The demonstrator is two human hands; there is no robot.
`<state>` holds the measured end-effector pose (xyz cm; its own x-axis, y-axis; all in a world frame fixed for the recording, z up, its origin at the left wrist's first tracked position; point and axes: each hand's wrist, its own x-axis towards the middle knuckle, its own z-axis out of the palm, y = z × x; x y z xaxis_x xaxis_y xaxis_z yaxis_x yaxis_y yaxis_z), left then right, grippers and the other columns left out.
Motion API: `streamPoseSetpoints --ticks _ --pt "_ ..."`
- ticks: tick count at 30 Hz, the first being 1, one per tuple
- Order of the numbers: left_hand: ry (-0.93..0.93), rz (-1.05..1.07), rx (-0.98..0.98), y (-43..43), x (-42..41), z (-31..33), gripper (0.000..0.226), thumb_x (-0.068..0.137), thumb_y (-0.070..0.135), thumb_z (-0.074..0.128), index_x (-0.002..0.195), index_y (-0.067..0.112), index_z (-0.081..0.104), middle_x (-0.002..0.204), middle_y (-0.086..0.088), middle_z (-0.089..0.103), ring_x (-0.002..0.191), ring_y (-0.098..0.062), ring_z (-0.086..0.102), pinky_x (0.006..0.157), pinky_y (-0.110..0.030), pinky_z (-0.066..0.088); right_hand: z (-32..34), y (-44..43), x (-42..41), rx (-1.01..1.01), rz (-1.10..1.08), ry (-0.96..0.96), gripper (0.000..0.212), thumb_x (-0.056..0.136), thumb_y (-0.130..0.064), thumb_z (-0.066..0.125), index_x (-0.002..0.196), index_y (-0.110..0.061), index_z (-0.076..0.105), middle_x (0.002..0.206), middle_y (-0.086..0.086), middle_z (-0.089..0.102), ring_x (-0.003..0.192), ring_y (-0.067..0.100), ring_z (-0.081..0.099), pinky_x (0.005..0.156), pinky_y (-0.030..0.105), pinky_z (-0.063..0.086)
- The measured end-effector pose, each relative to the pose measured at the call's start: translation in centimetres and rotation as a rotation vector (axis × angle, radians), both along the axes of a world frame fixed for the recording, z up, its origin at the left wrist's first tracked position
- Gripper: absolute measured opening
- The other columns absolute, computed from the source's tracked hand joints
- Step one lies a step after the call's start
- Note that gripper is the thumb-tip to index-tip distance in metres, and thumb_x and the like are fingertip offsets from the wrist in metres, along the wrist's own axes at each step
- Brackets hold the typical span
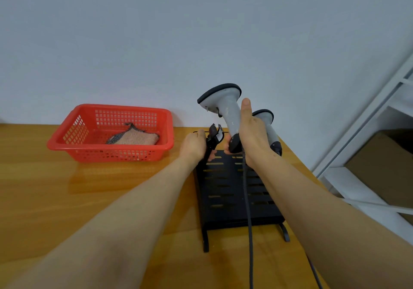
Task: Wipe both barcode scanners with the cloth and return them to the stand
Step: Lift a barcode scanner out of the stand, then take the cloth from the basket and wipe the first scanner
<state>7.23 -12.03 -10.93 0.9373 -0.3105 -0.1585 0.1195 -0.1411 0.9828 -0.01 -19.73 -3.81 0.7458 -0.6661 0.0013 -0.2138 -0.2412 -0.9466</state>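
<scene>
Scanner (225, 110) in right hand (250, 137), left hand (194, 144) gripping stand (228, 199)

Two scanners (225, 112) (267, 128), one stand (223, 199), one basket (67, 133), one cloth (136, 138).

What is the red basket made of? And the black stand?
The red basket looks like shiny moulded plastic: its walls are a grid of small holes. The black stand seems matte painted metal, with cut slots and thin bent feet; hard plastic is possible.

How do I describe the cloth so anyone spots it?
On the wooden table, left of the black stand, sits a red basket. The cloth lies inside it: pinkish and soft with a dark mesh edge, unlike the hard grey scanners.
</scene>
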Motion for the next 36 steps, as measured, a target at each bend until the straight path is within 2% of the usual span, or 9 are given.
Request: streamPoseSetpoints --ticks 2,5,7,12,16,18,21,30,36 --pt "-0.063 -0.013 0.069 0.5 0.1 0.2 0.056 0.102 0.031 0.023 0.076 -0.001 0.061 0.068 -0.014 0.067 0.067 -0.031 0.066 0.074 -0.037 0.054 0.4 0.3 -0.6 0.089 0.049 -0.040 0.071 0.087 -0.069 0.027 0.081 -0.004 0.055 0.070 0.022 0.052 0.059 0.030 0.054 0.063 0.038 0.044" --pt "-0.175 0.048 0.214 0.9 0.1 -0.2 0.058 0.102 0.041 0.022 0.072 0.007 0.058 0.078 -0.012 0.063 0.082 -0.030 0.059 0.078 -0.035 0.046 0.8 0.0 -1.2 0.224 0.091 -0.047 0.067 0.091 -0.064 0.026 0.094 -0.002 0.053 0.060 0.016 0.049 0.039 0.024 0.049 0.047 0.030 0.048" --pt "-0.228 0.139 0.178 1.8 -0.4 0.0 0.049 0.102 0.036 0.026 0.086 0.006 0.062 0.089 -0.010 0.061 0.087 -0.026 0.056 0.080 -0.034 0.043 1.4 0.2 -2.1 0.253 0.116 -0.033 0.066 0.094 -0.059 0.023 0.101 0.000 0.052 0.057 0.015 0.050 0.034 0.023 0.048 0.039 0.026 0.047" --pt "-0.344 0.378 -0.053 5.0 -2.6 2.6 0.020 0.097 0.023 0.039 0.100 0.014 0.056 0.090 0.003 0.053 0.084 -0.013 0.048 0.077 -0.030 0.038 2.1 1.3 -4.0 0.314 0.163 -0.054 0.066 0.095 -0.057 0.024 0.102 0.001 0.053 0.055 0.017 0.050 0.036 0.024 0.047 0.044 0.030 0.046" --pt "-0.064 0.343 -0.345 7.1 -3.8 5.4 0.038 0.089 0.042 0.052 0.114 0.013 0.055 0.099 -0.001 0.057 0.093 -0.019 0.053 0.081 -0.042 0.048 2.5 2.8 -5.5 0.362 0.270 -0.076 0.072 0.095 -0.057 0.025 0.068 0.000 0.059 0.046 0.014 0.049 0.038 0.024 0.043 0.046 0.032 0.043" --pt "0.164 0.229 -0.473 8.4 -4.6 6.8 0.058 0.085 0.053 0.057 0.126 0.013 0.050 0.116 -0.007 0.056 0.103 -0.022 0.055 0.082 -0.038 0.049 2.7 3.7 -6.2 0.415 0.326 -0.073 0.071 0.094 -0.059 0.026 0.076 0.001 0.058 0.048 0.014 0.048 0.040 0.024 0.041 0.044 0.030 0.043" --pt "0.361 0.019 -0.675 10.8 -5.8 8.1 0.080 0.081 0.057 0.059 0.139 0.006 0.039 0.132 -0.014 0.051 0.120 -0.027 0.051 0.102 -0.049 0.039 2.5 5.1 -7.1 0.425 0.392 -0.083 0.067 0.094 -0.059 0.026 0.089 0.000 0.055 0.051 0.015 0.050 0.039 0.024 0.044 0.043 0.030 0.043" --pt "0.376 -0.052 -0.825 15.8 -8.0 8.2 0.049 0.080 0.037 0.070 0.112 0.003 0.056 0.098 -0.012 0.061 0.096 -0.025 0.062 0.101 -0.048 0.044 1.6 8.8 -9.2 0.488 0.515 -0.079 0.063 0.092 -0.061 0.030 0.086 -0.003 0.055 0.053 0.018 0.049 0.043 0.026 0.045 0.048 0.032 0.043" --pt "0.325 -0.041 -0.810 17.5 -9.5 7.5 0.041 0.081 0.032 0.069 0.110 0.006 0.056 0.100 -0.015 0.061 0.087 -0.025 0.065 0.077 -0.038 0.057 0.7 9.5 -10.9 0.549 0.737 -0.015 0.070 0.086 -0.069 0.029 0.088 -0.005 0.058 0.058 0.018 0.053 0.047 0.027 0.051 0.050 0.032 0.048"
